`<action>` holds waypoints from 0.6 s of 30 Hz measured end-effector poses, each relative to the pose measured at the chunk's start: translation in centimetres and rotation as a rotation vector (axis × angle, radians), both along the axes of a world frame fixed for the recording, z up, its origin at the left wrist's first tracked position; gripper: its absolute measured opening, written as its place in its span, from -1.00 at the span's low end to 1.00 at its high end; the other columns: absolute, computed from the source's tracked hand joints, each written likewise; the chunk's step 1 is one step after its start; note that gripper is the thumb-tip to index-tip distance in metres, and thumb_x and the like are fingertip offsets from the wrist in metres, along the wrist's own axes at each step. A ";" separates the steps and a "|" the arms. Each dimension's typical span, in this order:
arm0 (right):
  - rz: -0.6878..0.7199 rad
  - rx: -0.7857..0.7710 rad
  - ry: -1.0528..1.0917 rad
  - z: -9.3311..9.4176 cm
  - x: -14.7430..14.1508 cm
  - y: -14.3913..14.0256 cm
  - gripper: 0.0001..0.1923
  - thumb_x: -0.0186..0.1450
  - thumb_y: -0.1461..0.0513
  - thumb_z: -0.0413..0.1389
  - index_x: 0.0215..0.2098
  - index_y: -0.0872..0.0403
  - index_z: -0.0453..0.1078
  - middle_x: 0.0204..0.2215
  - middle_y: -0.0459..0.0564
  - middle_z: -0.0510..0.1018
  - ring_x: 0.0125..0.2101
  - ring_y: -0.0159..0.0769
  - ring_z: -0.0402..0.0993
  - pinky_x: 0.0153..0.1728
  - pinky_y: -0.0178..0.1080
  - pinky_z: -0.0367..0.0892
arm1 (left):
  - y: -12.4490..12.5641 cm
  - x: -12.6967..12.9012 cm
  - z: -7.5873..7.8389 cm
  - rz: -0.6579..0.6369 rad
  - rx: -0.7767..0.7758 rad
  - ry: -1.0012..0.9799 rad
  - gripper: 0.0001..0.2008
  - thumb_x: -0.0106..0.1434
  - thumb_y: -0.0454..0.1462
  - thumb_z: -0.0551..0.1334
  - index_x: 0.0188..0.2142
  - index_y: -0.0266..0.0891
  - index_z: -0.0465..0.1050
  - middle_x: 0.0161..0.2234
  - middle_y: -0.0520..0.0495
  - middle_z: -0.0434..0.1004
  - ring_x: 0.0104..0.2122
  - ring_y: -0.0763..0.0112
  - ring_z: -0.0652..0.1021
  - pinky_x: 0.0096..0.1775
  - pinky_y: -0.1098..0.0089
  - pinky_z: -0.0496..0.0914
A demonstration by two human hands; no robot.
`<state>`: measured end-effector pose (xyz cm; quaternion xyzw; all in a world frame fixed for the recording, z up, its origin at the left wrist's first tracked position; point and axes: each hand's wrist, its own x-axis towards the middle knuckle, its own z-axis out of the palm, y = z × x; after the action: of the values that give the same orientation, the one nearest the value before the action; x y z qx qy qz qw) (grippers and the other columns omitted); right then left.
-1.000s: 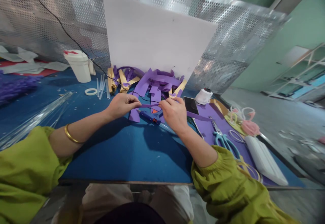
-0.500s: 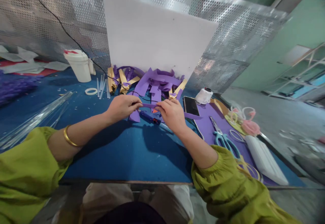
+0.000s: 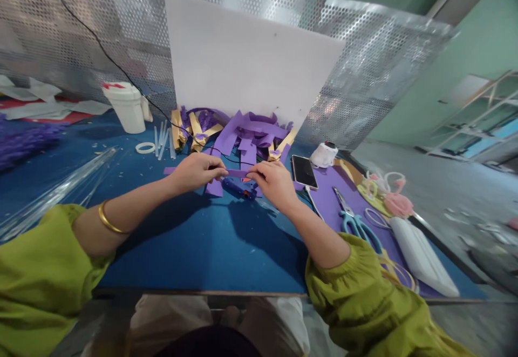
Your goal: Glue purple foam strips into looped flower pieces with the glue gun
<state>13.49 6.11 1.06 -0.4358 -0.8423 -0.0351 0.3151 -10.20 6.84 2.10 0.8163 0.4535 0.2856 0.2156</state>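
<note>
Left hand [image 3: 196, 170] and right hand [image 3: 275, 181] each pinch one purple paper strip [image 3: 238, 173], stretched taut between them above the blue table [image 3: 194, 238], likely to keep it flat. Glue gun [image 3: 239, 188] lies just under it; scrap pile [image 3: 243, 133] at 12 o'clock, scissors [image 3: 354, 219] at 3.

A single view is given from a head-worn camera, aimed forward and down at close range over a blue-topped work table [image 3: 194, 249]. An upright white board [image 3: 251, 60] against perforated metal sheeting [image 3: 364, 54] is faced straight ahead.
</note>
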 end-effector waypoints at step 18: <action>-0.010 -0.425 0.230 0.5 1.4 1.2 -0.91 0.26 0.30 0.16 -0.39 0.08 0.51 -0.54 -0.14 0.51 -0.50 -0.39 0.36 -0.41 -0.31 0.18 | 1.5 -2.1 1.0 -0.020 -0.105 -0.007 -0.68 0.21 -0.07 0.20 -0.44 -0.27 0.57 -0.63 0.02 0.45 -0.59 0.48 0.43 -0.48 0.47 0.24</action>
<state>14.88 7.30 1.56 -0.4976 -0.7872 0.1915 0.3099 -12.26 8.29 3.14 0.8074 0.4588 0.2621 0.2625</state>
